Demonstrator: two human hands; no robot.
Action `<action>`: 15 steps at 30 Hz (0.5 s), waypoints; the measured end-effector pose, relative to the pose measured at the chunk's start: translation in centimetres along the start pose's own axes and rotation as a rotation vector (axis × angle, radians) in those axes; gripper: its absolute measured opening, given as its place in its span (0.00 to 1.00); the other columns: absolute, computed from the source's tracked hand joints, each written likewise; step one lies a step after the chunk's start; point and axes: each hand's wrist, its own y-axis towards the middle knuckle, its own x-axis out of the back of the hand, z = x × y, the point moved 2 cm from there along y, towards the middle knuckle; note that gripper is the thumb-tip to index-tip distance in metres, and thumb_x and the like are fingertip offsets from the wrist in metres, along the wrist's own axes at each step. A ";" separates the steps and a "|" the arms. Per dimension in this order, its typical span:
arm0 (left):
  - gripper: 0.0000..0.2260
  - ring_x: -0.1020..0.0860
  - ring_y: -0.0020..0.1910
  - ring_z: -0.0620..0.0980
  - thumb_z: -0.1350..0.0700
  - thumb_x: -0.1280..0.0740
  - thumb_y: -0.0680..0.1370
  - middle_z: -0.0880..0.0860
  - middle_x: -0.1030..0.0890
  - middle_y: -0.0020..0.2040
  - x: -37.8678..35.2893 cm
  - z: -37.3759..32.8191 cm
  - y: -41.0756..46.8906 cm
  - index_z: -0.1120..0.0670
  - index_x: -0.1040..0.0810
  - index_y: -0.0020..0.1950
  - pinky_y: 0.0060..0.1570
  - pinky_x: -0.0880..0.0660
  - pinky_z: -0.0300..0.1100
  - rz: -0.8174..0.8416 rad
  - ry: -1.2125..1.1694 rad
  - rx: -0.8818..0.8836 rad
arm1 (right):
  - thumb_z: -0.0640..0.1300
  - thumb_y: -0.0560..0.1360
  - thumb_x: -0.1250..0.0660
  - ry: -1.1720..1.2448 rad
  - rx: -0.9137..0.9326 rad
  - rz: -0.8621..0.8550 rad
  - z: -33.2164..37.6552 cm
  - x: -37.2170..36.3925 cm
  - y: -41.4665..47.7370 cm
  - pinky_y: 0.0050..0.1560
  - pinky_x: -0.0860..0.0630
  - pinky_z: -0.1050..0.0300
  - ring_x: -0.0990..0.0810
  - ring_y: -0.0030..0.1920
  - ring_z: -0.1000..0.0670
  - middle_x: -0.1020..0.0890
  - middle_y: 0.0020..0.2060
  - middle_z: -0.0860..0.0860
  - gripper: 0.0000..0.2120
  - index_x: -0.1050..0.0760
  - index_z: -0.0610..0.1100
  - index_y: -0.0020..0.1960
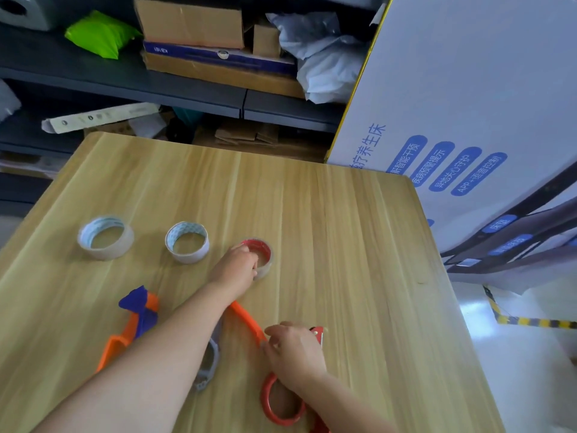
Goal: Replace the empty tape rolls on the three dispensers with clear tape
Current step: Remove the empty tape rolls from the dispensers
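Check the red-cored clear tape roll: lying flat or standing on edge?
Flat: the red-cored clear tape roll lies on the light wooden table, its hole facing up; the left hand holds its rim.

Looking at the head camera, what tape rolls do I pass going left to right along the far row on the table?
Clear tape roll → white-cored roll → red-cored roll, gripped at its near-left rim by the left hand.
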 end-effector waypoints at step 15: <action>0.16 0.29 0.61 0.52 0.45 0.40 0.79 0.51 0.27 0.59 0.6 3.8 -7.4 0.50 0.26 0.62 0.54 0.27 0.49 -0.055 0.045 0.155 | 0.49 0.76 0.39 -0.054 -0.041 0.119 2.5 -2.3 -0.6 0.42 0.27 0.54 0.22 0.43 0.44 0.16 0.44 0.46 0.12 0.19 0.44 0.45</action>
